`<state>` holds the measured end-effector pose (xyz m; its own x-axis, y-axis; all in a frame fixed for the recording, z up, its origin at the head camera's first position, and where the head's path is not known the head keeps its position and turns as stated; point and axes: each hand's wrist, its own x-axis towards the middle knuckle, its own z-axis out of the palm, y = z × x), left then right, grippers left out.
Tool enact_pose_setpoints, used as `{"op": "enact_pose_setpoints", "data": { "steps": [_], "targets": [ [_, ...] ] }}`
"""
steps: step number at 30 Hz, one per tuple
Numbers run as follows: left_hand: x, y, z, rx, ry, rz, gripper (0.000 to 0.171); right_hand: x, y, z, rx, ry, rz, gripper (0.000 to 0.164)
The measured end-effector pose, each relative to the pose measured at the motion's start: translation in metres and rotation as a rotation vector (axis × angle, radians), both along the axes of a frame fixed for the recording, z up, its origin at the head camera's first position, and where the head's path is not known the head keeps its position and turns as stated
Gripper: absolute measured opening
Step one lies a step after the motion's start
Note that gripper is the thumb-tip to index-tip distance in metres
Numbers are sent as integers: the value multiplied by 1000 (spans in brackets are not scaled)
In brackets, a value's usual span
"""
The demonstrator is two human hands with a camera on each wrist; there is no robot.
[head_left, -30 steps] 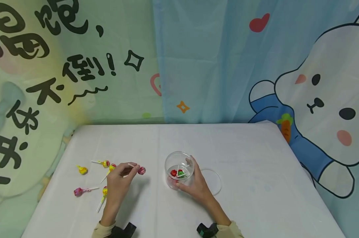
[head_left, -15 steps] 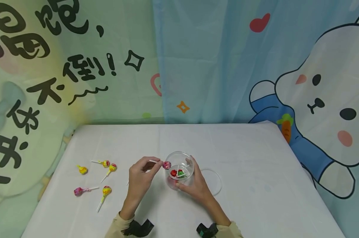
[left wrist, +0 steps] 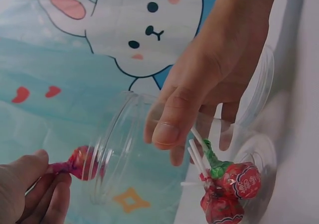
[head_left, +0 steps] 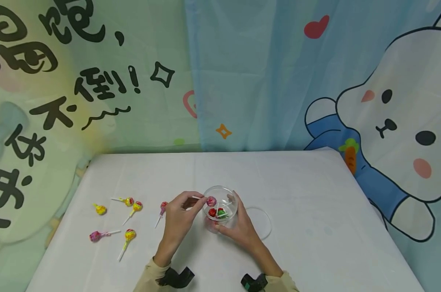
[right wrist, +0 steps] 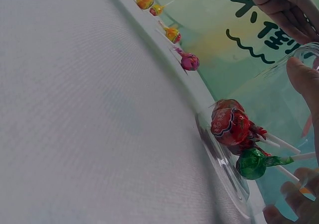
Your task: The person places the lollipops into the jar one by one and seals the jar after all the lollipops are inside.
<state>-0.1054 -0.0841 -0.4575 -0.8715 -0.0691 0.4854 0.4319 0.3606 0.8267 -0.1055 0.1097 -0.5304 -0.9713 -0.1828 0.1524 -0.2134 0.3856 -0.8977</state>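
Pinching lollipop (head_left: 211, 201) at wrapper twist (left wrist: 61, 168) with left hand (head_left: 181, 213), gripping jar (head_left: 210, 225) round its wall with right hand (head_left: 244, 225). Probably light, hard, slick-skinned; best taken by stick (head_left: 196, 197).

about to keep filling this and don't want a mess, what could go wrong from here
The pink lollipop, pinched by the left hand at the mouth of the clear jar, might catch the rim and slip. Once let go, it could land awkwardly on the upward-pointing sticks inside. The jar, held by the right hand, might tip if bumped. The loose lollipop beside the left hand could get knocked.
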Motion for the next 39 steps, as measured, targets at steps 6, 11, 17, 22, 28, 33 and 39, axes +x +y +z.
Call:
{"op": "enact_pose_setpoints", "data": {
  "steps": [6,11,17,22,28,33,39],
  "targets": [
    [-1,-2,-5,-4,26,-5,14,0,-3,1,3,-21,-7,110],
    [1,-7,-6,-31,8,27,14,0,-6,1,21,-22,-15,110],
    [8,-19,-8,-48,11,66,13,-1,-6,1,15,-31,-17,111],
    [15,-33,-16,-85,24,110,14,-1,-5,2,16,-35,-18,111],
    [29,-53,-32,-90,-23,180,14,-1,-5,4,22,-48,-13,111],
    [45,-73,-44,-90,-73,270,19,-1,-3,2,5,-31,-14,112],
    [61,-108,-46,-135,-184,452,19,-1,-2,0,7,-14,-15,111]
  ]
}}
